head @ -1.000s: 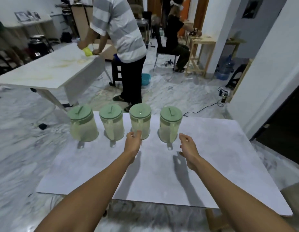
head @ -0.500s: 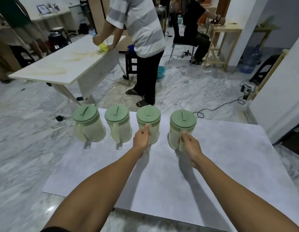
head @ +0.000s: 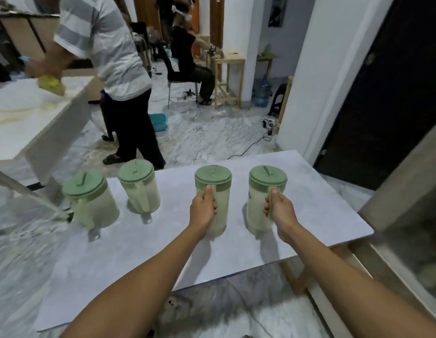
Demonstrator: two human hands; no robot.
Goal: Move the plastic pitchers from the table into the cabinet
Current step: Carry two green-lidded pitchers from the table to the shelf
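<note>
Several clear plastic pitchers with green lids are over the grey table (head: 143, 259). My left hand (head: 203, 209) is closed around the handle of the third pitcher (head: 220, 189). My right hand (head: 280, 211) grips the handle of the rightmost pitcher (head: 257, 198). Both held pitchers are upright and seem raised just off the tabletop, with shadows under them. Two more pitchers stand at the left: one (head: 93, 201) near the table's far left corner and one (head: 139, 186) beside it. A grey cabinet (head: 407, 198) shows blurred at the right edge.
A person in a striped shirt (head: 107, 47) wipes a white table (head: 29, 118) just beyond my table. Another person sits on a chair (head: 187, 69) further back. A dark doorway (head: 387, 98) opens at the right. A cable and a blue basin (head: 158, 121) lie on the floor.
Both hands have closed on pitcher handles and lifted the two right pitchers away from the other two. My view has swung to the right, bringing the cabinet into sight.
</note>
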